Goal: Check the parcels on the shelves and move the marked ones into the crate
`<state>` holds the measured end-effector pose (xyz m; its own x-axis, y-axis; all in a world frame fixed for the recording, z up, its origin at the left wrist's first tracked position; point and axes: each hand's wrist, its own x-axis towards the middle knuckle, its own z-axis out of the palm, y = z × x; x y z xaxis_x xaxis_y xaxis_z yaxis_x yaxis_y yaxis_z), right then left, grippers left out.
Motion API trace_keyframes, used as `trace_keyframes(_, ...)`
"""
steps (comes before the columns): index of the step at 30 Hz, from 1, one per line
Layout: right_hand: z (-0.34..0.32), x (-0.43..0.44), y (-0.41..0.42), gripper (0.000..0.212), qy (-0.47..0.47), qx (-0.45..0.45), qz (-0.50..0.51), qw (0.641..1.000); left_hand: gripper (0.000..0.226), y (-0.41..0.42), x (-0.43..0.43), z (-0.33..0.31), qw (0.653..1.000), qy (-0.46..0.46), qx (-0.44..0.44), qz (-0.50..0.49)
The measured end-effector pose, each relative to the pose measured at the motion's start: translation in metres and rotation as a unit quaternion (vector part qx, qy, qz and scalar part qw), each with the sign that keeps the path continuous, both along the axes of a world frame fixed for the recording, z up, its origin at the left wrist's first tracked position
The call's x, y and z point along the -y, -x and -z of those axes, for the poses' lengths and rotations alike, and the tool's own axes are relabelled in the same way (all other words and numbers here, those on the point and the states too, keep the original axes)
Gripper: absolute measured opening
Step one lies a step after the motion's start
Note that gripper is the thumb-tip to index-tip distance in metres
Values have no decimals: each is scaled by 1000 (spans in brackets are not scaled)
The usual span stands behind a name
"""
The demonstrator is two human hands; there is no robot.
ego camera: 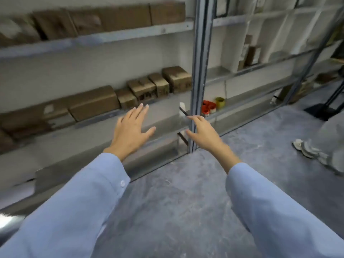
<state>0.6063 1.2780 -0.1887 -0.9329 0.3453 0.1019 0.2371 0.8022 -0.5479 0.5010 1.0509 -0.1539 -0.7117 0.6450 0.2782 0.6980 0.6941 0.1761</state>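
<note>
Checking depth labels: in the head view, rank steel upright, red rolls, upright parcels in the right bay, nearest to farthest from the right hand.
1. steel upright: beside the fingertips of the right hand.
2. red rolls: low shelf, just right of the upright.
3. upright parcels: higher shelf, farther back in the right bay.

Red tape rolls [208, 107] lie touching one another, with a yellow-green roll [220, 102] just beside them on the right. The grey floor [186, 192] is mottled. A black stand base [319, 111] rests on it at right, near blurred pale objects [307, 150].
</note>
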Motion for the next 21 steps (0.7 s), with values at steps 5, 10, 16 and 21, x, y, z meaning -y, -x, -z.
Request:
trace_keyframes(5,-72,105,98,56,-38,-49,-87,994,72,58,123,-62,993,-15,-66,-99)
trace_keyframes(10,-122,203,179,54,-50,-87,-149,984,73,97,230,-103,979,-33,-88,-183)
trace_keyframes(16,-161,296,255,52,-54,-125,-234,963,74,133,319,-132,956,-52,-121,-262)
trace_keyframes(21,-185,352,320,53,-79,-156,-289,941,74,183,366,-146,941,-65,-134,-304)
